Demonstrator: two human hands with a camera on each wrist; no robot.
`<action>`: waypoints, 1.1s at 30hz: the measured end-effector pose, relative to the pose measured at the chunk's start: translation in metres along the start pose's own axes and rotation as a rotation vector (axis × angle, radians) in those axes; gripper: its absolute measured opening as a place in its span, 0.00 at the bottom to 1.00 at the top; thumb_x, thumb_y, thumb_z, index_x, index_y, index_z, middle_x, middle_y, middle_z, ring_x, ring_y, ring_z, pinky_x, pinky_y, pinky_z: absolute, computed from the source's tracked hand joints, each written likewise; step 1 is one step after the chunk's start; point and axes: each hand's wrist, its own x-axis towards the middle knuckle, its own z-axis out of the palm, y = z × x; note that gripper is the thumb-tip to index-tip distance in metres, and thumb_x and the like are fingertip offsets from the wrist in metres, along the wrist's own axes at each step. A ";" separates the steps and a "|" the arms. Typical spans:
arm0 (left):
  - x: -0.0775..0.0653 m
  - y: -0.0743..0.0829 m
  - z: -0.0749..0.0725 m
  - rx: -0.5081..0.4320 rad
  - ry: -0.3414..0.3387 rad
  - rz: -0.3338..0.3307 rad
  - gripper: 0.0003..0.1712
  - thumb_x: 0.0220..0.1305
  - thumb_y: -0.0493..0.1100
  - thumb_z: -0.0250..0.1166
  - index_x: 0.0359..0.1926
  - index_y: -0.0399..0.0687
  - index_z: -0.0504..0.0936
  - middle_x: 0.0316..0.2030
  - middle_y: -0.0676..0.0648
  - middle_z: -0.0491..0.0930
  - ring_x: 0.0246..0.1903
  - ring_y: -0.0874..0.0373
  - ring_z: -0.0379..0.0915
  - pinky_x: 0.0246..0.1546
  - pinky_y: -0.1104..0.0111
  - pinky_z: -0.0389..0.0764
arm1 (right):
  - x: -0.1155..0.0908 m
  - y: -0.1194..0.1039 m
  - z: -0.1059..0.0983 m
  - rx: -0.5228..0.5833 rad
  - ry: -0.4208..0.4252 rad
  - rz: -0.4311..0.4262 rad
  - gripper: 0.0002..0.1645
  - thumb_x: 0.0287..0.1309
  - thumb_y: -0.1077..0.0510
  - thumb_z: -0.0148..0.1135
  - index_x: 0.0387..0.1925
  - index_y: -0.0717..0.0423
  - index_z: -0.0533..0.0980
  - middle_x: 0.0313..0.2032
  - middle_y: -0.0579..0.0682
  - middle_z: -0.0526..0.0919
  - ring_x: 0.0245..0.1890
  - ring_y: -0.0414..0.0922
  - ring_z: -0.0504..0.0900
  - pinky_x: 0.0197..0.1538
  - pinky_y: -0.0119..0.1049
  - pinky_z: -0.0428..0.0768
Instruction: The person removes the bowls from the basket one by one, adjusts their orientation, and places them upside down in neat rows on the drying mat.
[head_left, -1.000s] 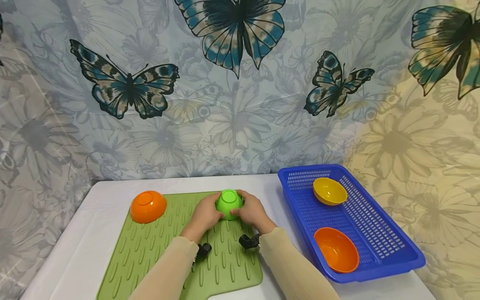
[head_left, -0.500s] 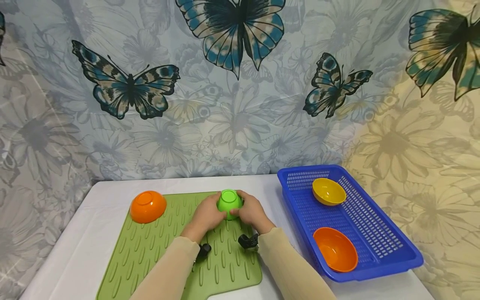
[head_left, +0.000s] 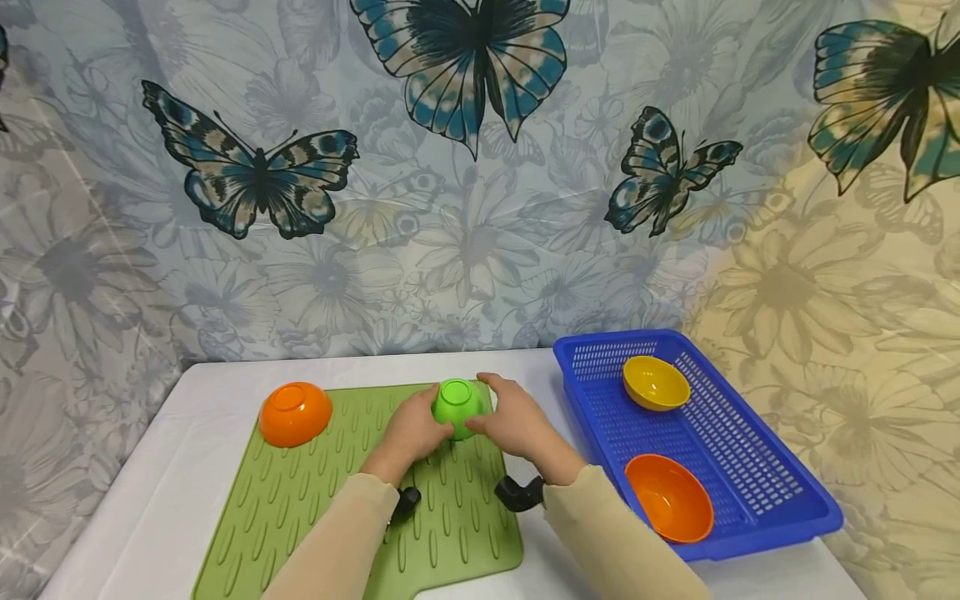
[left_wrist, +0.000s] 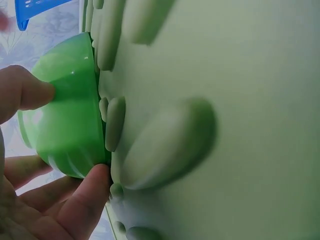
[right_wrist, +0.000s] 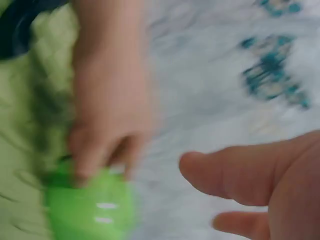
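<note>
A small green bowl point(head_left: 458, 404) rests upside down at the far right part of the green ribbed mat point(head_left: 285, 508). My left hand point(head_left: 411, 427) grips its left side; in the left wrist view the thumb presses the wall of the bowl point(left_wrist: 70, 120) and the fingers reach round to the rim. On the other side, my right hand point(head_left: 519, 423) is spread beside the bowl. The right wrist view shows a gap between the right thumb and fingers point(right_wrist: 230, 172) and the green bowl point(right_wrist: 92, 207), with nothing held.
An orange bowl point(head_left: 296, 414) lies upside down at the mat's far left corner. To the right stands a blue perforated basket point(head_left: 738, 546), holding a yellow bowl point(head_left: 657, 383) and an orange bowl point(head_left: 670, 498), both mouth up. A butterfly-print cloth point(head_left: 480, 283) hangs behind the table.
My right hand has let go of the green bowl and shifted slightly right, its fingers spreading. The left hand and the bowl stay about where they were.
</note>
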 end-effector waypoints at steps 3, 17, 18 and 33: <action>-0.001 0.000 0.000 0.002 -0.006 -0.006 0.46 0.53 0.43 0.72 0.71 0.31 0.65 0.63 0.35 0.72 0.61 0.41 0.69 0.59 0.50 0.71 | -0.025 -0.006 -0.042 0.000 -0.046 -0.047 0.38 0.58 0.50 0.71 0.69 0.48 0.70 0.66 0.57 0.71 0.64 0.60 0.70 0.58 0.59 0.73; -0.003 0.004 -0.002 -0.022 -0.019 -0.034 0.47 0.51 0.42 0.71 0.72 0.33 0.64 0.63 0.35 0.72 0.56 0.44 0.72 0.53 0.51 0.75 | -0.088 0.098 -0.191 0.111 -0.332 0.014 0.26 0.62 0.54 0.68 0.59 0.58 0.78 0.61 0.62 0.73 0.56 0.59 0.77 0.51 0.49 0.81; -0.003 0.004 -0.002 -0.022 -0.020 -0.037 0.47 0.52 0.42 0.71 0.72 0.33 0.64 0.63 0.35 0.72 0.55 0.45 0.72 0.53 0.52 0.75 | -0.089 0.109 -0.194 0.146 -0.362 0.042 0.26 0.62 0.55 0.67 0.60 0.59 0.77 0.61 0.64 0.73 0.55 0.59 0.78 0.51 0.51 0.81; -0.002 0.004 -0.004 -0.042 -0.030 -0.054 0.48 0.50 0.41 0.71 0.72 0.34 0.64 0.63 0.35 0.72 0.50 0.47 0.73 0.51 0.53 0.75 | -0.082 0.175 -0.182 0.154 -0.555 0.204 0.20 0.56 0.67 0.67 0.52 0.62 0.81 0.54 0.63 0.78 0.46 0.55 0.79 0.39 0.54 0.84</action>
